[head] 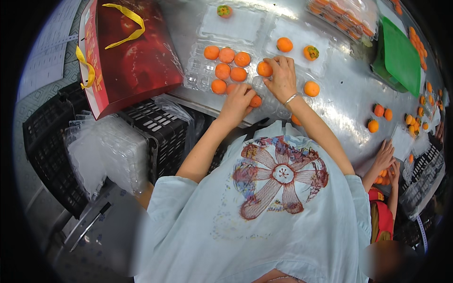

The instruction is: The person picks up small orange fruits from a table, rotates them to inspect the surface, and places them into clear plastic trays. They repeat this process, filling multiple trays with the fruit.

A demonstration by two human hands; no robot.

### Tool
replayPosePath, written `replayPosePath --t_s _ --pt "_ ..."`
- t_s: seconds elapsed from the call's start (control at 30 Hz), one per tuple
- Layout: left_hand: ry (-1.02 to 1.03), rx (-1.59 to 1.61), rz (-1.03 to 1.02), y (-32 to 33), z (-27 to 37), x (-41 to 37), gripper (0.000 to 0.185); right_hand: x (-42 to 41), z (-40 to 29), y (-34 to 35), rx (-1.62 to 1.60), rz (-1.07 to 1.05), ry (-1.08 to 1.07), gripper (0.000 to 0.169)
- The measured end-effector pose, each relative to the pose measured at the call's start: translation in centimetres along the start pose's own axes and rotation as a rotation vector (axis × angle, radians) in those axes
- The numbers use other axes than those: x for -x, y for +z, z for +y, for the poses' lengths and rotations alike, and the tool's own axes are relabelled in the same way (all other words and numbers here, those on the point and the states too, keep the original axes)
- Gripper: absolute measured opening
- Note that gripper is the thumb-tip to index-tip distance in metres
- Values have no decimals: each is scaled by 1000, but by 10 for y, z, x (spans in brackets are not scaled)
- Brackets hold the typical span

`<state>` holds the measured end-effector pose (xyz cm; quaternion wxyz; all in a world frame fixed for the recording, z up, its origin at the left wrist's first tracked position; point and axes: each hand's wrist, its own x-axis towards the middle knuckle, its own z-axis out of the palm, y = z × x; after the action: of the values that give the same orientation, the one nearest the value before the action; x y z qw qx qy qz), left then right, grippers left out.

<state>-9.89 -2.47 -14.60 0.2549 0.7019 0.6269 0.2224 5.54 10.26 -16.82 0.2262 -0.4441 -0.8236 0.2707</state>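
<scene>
My right hand (283, 78) has its thumb and fingers around an orange persimmon (264, 69), at the upper left of the right clear plastic clamshell tray (277, 100). Just left and lower, my left hand (238, 106) grips another persimmon (255, 101) between thumb and forefinger. Its fingers partly cover a further persimmon (231, 88) in the left clamshell tray (193, 67). Several persimmons (223, 71) fill cups in that left tray; cups along its left side hold none. A persimmon (311, 88) sits at the right tray's right side. Two more (284, 44) lie on its padded lid (297, 26).
A red paper bag (138, 60) with yellow handles stands left, above black plastic crates (166, 131) and stacked clear packaging (120, 145). At right are a green plastic basin (401, 56), stacked filled boxes (345, 16) and loose persimmons (373, 126). A co-worker's hands (385, 155) hold persimmons nearby.
</scene>
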Motion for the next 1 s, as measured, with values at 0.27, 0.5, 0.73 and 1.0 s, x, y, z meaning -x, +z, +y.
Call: replayPosePath --t_s 0.27,0.5,0.73,1.0 --pt "-236 289 41 -22 22 1 47 38 -7 -63 -506 -306 187 61" --pt "-258 933 -15 -74 82 -17 63 59 -72 -144 -752 -300 99 67" --pt "-74 913 -55 -99 138 -24 61 73 -95 -182 -570 -17 -108 52" --pt "57 855 0 -100 172 -22 44 92 -103 -199 -376 205 -200 46"
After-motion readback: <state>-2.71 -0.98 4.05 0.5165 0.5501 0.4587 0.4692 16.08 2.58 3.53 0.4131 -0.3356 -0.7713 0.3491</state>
